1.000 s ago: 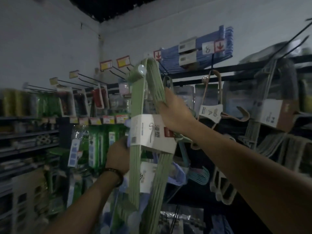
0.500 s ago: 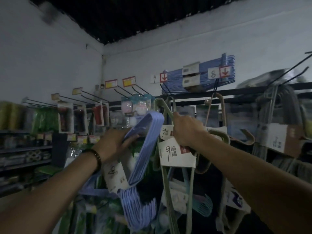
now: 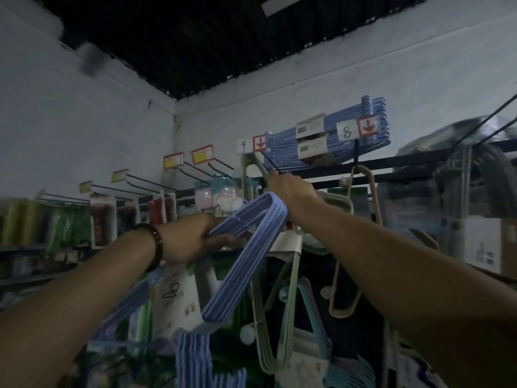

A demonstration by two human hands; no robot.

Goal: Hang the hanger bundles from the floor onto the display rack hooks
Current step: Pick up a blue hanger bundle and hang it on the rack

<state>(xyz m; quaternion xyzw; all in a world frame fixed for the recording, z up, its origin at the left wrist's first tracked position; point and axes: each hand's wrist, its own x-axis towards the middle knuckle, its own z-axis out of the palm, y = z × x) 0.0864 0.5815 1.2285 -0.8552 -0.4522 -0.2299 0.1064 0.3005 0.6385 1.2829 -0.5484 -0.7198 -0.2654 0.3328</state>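
Blue plastic fills the middle of the frame: a blue hanger bundle (image 3: pixel 237 278) is held up in front of the display rack, its hook ends arching toward the upper centre. Handwriting is readable on two white price tags near the top: the "9" tag (image 3: pixel 250 144) just left of centre and the "8" tag (image 3: pixel 358 129) to its right, each with a red down-arrow beside the digit. Between and behind them, more blue hangers (image 3: pixel 282 144) lie flat on the top shelf, wrapped in pale bands whose print is too blurred to read. Further left, yellow tags (image 3: pixel 202 155) with red borders sit on the tips of bare wire hooks, their text unreadable. A white card (image 3: pixel 179 298) under the left forearm carries a dark scribble that cannot be made out. The left hand (image 3: pixel 193 239), with a dark bracelet (image 3: pixel 158 242) at the wrist, grips one arm of the blue bundle, thumb and fingers wrapped round it. The right hand (image 3: pixel 291 187) is raised at upper centre, clenched round the top of a pale green hanger bundle (image 3: pixel 290 303) right at the black wire hook (image 3: pixel 270 163) under the "9" tag; whether the bundle rests on the hook cannot be told. That green bundle hangs straight down, with a white paper band (image 3: pixel 288 243) round it just below the hand.
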